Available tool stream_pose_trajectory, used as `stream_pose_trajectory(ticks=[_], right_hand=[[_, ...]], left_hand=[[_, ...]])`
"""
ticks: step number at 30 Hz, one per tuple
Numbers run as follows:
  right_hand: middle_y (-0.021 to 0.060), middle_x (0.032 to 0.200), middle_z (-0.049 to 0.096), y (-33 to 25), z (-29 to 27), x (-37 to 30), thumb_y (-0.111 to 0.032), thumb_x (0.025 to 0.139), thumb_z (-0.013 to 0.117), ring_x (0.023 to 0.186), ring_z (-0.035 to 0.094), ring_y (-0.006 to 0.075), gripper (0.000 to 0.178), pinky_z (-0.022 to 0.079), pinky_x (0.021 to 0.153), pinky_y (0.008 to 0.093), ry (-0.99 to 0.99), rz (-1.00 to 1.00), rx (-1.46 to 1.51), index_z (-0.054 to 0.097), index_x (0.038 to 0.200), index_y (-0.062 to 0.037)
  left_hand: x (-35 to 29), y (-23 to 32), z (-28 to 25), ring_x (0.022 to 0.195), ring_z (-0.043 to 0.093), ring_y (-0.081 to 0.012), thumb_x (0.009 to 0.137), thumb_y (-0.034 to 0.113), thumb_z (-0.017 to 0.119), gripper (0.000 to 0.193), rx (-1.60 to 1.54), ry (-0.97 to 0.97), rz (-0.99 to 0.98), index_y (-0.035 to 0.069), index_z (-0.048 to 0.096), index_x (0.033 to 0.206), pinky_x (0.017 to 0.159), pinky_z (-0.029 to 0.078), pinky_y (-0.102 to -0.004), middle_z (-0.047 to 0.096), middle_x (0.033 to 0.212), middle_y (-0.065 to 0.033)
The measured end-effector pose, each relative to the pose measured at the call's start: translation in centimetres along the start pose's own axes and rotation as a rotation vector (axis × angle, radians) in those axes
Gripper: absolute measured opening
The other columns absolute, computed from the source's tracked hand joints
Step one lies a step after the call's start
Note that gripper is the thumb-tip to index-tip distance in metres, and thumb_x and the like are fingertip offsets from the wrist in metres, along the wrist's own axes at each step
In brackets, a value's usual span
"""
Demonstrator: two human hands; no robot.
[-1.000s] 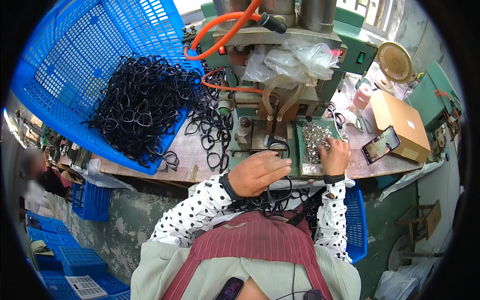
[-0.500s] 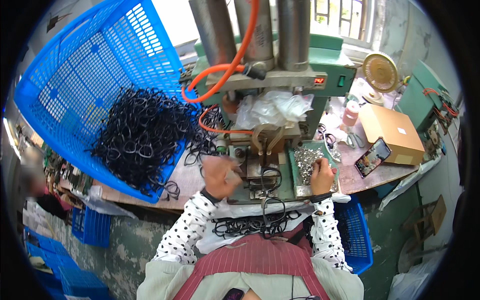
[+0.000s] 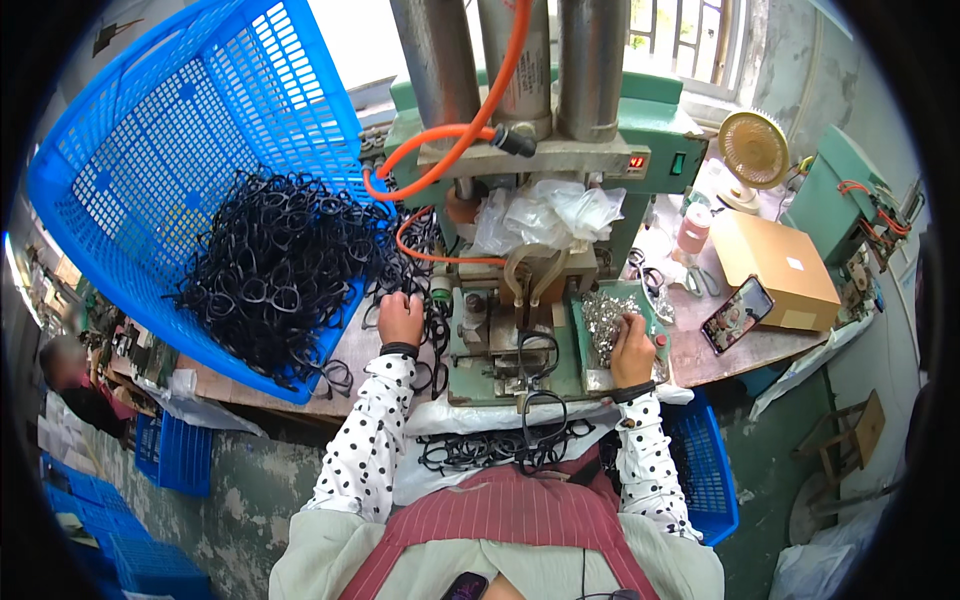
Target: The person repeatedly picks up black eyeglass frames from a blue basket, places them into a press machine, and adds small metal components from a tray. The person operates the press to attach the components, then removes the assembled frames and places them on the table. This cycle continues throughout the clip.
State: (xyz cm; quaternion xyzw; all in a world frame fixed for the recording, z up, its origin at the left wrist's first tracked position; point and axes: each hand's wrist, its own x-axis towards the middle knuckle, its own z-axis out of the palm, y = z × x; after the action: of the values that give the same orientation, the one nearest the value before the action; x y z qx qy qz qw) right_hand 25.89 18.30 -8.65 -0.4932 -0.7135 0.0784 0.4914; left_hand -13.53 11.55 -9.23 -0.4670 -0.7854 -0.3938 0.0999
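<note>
Black eyeglass frames fill a tilted blue basket and spill onto the table. Beside the spilled ones, my left hand has its fingers curled down; what lies under the fingertips is hidden. My right hand pinches at a heap of small silvery metal parts in a green tray; anything between its fingertips is too small to make out. Between my hands, a black eyeglass frame sits in the fixture of a green press. Another eyeglass frame hangs just below it.
The blue basket stands on the left. Orange hoses loop in front of the press cylinders. At right are scissors, a phone, a cardboard box and a small fan. More frames lie on my lap.
My left hand has moved from beside the press fixture up and left to the frames by the basket. My right hand stays at the metal parts, shifted slightly.
</note>
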Motion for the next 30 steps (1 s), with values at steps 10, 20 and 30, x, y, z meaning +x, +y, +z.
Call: stream_pose_trajectory(ticks=[10, 20, 30], right_hand=[[0.0126, 0.079, 0.067, -2.5, -0.5, 1.1, -0.004, 0.088, 0.060, 0.070, 0.066, 0.0271, 0.007, 0.048, 0.061, 0.0426, 0.112, 0.075, 0.005, 0.059, 0.094, -0.0063], [0.0056, 0.076, 0.065, -14.4, -1.9, 2.7, 0.001, 0.071, 0.076, 0.067, 0.058, 0.0104, 0.035, 0.046, 0.061, 0.0233, -0.174, 0.356, 0.813, 0.059, 0.102, 0.0002], [0.0136, 0.082, 0.069, -16.1, -1.9, 3.6, -0.006, 0.069, 0.079, 0.073, 0.069, 0.0196, 0.052, 0.051, 0.064, 0.0290, -0.289, 0.264, 0.592, 0.049, 0.111, 0.0005]], left_hand=[[-6.3, 7.9, -8.3, 0.076, 0.065, -0.0129, 0.096, 0.010, 0.052, 0.013, -0.757, 0.013, -0.166, -0.001, 0.057, 0.102, 0.068, 0.051, -0.0252, 0.064, 0.089, -0.0064], [-6.4, 14.6, -11.7, 0.069, 0.058, -0.0179, 0.095, 0.010, 0.054, 0.013, -0.617, 0.078, 0.290, 0.001, 0.059, 0.103, 0.066, 0.047, -0.0276, 0.060, 0.083, -0.0100], [-2.8, 18.2, -13.7, 0.077, 0.058, -0.0097, 0.100, 0.011, 0.049, 0.016, -0.728, -0.071, 0.154, -0.003, 0.057, 0.105, 0.070, 0.048, -0.0229, 0.063, 0.090, -0.0068]])
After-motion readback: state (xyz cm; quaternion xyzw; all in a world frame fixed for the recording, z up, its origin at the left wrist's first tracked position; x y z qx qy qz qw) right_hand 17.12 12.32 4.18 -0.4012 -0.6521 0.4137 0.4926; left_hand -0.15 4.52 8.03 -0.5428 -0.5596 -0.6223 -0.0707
